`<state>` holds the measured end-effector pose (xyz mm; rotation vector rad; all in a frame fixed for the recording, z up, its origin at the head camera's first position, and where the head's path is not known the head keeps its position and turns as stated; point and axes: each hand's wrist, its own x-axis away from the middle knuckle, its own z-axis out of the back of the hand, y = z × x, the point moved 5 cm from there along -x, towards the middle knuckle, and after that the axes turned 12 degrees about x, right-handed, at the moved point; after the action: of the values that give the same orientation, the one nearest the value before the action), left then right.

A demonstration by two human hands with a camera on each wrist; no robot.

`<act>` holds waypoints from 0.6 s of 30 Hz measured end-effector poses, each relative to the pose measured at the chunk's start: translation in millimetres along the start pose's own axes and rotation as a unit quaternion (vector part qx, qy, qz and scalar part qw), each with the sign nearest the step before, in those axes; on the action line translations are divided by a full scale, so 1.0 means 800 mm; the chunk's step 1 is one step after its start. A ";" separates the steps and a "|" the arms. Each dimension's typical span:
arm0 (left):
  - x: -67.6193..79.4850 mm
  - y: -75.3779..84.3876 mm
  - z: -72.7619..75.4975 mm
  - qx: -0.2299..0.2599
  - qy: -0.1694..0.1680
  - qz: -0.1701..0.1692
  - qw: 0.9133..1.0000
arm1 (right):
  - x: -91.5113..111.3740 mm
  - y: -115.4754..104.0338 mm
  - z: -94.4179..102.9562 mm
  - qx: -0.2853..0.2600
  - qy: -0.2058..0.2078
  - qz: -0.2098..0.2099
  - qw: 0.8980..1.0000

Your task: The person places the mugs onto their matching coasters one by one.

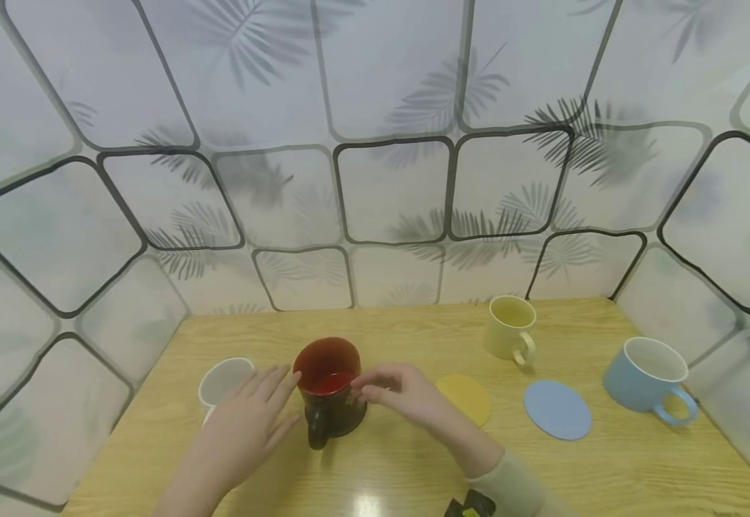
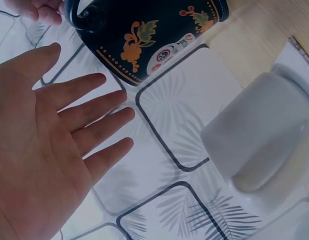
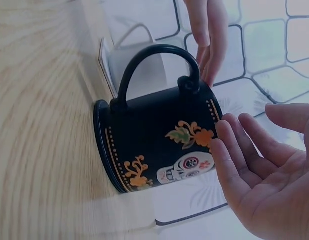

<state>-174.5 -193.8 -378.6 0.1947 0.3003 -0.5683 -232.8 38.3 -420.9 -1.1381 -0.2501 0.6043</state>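
A black mug [image 1: 344,416] with a red inside stands upright on the table, its handle toward the near side. Orange flowers and a white skull decorate its wall in the right wrist view. My left hand [image 1: 250,422] is at the mug's left, fingers straight, thumb spread apart, palm bare in the left wrist view [image 2: 49,145]. At the right of the rim is my right hand [image 1: 407,395], fingers loosely bent, fingertips right at the mug's wall [image 3: 169,130]. A white mug [image 2: 254,140] stands left of the black one, partly hidden behind my left hand in the head view.
Toward the right stand a yellow mug [image 1: 504,341] and a blue mug [image 1: 633,379]. A yellow round coaster [image 1: 468,396] and a blue round coaster [image 1: 557,411] lie on the wooden table [image 1: 414,334]. Patterned cloth walls [image 1: 391,194] enclose the back and sides.
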 end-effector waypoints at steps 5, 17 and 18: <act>-0.008 0.009 -0.001 0.005 -0.010 0.000 1.000 | 0.002 0.000 0.009 0.010 0.012 0.000 1.000; -0.027 0.036 -0.012 -0.020 -0.020 -0.040 0.999 | 0.012 0.009 0.033 0.013 0.034 -0.011 0.999; -0.028 0.037 -0.013 -0.021 -0.020 -0.042 0.999 | 0.013 0.009 0.036 0.011 0.036 -0.009 0.999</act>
<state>-178.1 -155.2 -378.3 0.1299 0.2827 -0.6478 -240.4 68.4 -416.9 -1.1332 -0.1920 0.5484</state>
